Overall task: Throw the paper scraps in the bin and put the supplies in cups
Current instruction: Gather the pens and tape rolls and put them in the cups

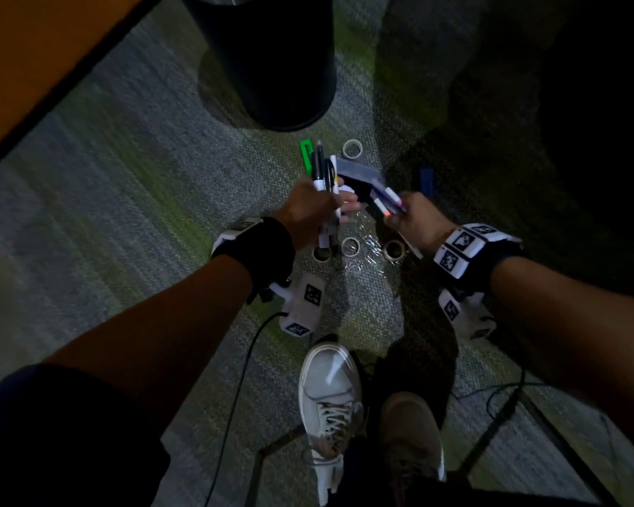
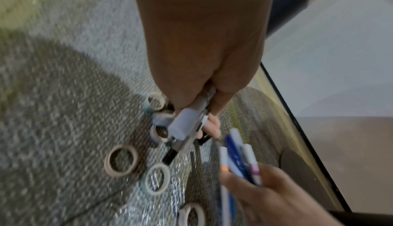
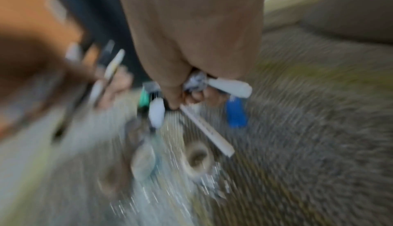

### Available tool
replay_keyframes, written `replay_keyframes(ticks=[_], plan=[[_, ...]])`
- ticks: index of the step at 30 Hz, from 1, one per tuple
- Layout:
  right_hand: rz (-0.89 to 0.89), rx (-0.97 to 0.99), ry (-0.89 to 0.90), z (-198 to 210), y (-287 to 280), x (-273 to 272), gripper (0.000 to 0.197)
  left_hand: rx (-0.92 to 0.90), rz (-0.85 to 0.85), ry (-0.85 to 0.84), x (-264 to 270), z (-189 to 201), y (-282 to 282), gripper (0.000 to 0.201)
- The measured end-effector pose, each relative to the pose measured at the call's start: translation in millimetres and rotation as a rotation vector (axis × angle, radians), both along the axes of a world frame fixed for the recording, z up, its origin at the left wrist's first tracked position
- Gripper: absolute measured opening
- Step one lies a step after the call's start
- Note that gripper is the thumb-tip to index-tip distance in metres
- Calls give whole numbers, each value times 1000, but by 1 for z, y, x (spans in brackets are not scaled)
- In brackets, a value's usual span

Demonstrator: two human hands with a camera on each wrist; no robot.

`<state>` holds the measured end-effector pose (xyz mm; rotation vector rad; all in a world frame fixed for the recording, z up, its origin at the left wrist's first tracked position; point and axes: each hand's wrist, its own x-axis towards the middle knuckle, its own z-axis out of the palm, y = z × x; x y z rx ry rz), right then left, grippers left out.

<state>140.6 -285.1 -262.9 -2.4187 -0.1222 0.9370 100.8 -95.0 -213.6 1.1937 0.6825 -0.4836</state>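
Observation:
My left hand grips a bundle of markers, black, white and green, low over the carpet; in the left wrist view the left hand shows their ends sticking out below. My right hand grips several white and blue pens, also seen as pens in the left wrist view. Under both hands lie tape rolls on a sheet of clear plastic. A dark round bin stands just beyond. In the blurred right wrist view my right hand holds white pens.
A further tape roll and a blue marker lie on the grey carpet near the bin. An orange table edge crosses the upper left. My two shoes and a black cable are close below.

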Motion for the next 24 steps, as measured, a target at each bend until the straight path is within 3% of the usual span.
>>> replay_keyframes(ticks=[3,5,8,11,14,18,24], plan=[[-234,222,118,40,-14,4,30,6,-25,-27,1,28,7,23],[-339,309,206,73,-22,5,25,50,-70,-49,4,50,7,24],[-329,479,260,125,-31,11,8,134,-96,-62,13,95,3,17],[-310,600,313,187,-36,12,19,142,-108,-135,20,154,-8,13],[-383,768,277,261,-37,8,25,149,-106,-235,27,226,-24,11],[-399,964,191,373,-43,4,17,214,-134,-442,37,343,-52,18],[-416,1105,-181,547,-71,-15,6,346,-64,-821,31,529,-102,19]])
